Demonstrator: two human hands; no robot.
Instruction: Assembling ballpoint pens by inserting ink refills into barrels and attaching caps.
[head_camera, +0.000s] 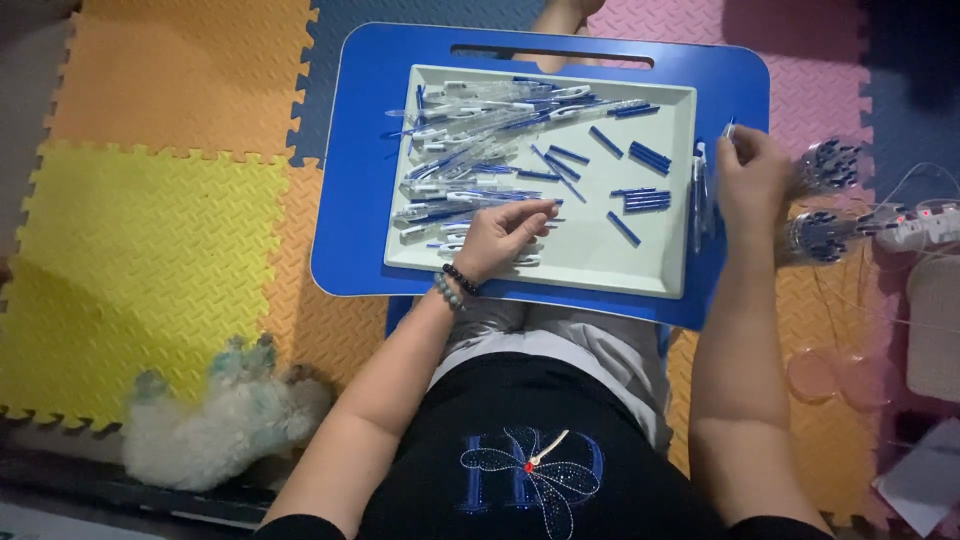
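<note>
Sitting on the foam mat with the blue lap table (360, 200) across my knees, I had my left hand (503, 237) down near the front edge of the pale tray (640, 265), fingers curled together onto a clear pen barrel in the pile of pen parts (470, 165). My right hand (752, 175) hovered past the tray's right edge, fingers pinched on a small blue-and-clear piece (729, 128); whether it was a whole pen or only a part I could not tell. The tray held the clear barrels heaped toward its left and back edges, with loose blue refills (640, 200) scattered toward the middle and right. Off the table's right side stood two clear cups of pens (825, 200), both packed full. I judged the risk lay in the crowding: a careless sweep of my left wrist could push barrels over the tray's rim, and the cups by my right elbow looked easy to knock over. A fluffy white dog (225, 420) lay by my left side.
</note>
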